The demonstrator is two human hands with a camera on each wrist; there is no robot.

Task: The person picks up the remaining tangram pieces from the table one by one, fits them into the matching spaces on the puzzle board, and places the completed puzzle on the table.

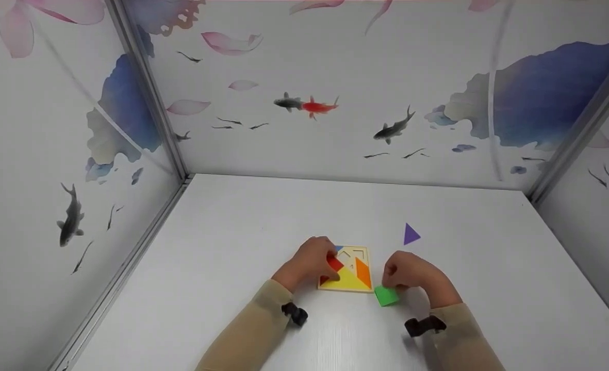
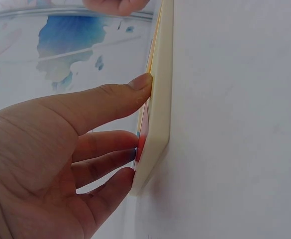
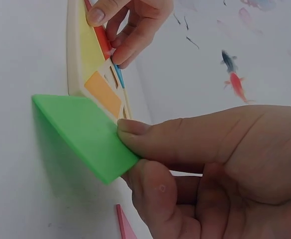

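Observation:
A wooden tangram board (image 1: pixel 343 290) lies on the table, holding yellow (image 1: pixel 351 281), orange (image 1: pixel 363 272), red (image 1: pixel 336 264) and blue pieces, with cut-outs bare at its far right. My left hand (image 1: pixel 312 260) rests over the board's left part. Its thumb touches the face near the yellow piece, and its fingertips are by the red and blue ones. Just right of the board, my right hand (image 1: pixel 407 270) pinches a green tangram piece (image 3: pixel 85 132) between thumb and curled forefinger. The green piece is tilted, one corner close to the table and another overlapping the board's corner.
A purple triangle (image 1: pixel 411 235) lies on the white table (image 1: pixel 242 221) beyond my right hand. Part of a pink piece (image 3: pixel 125 224) shows at the bottom of the right wrist view. Printed panels (image 1: pixel 335 149) stand at the back and both sides of the table.

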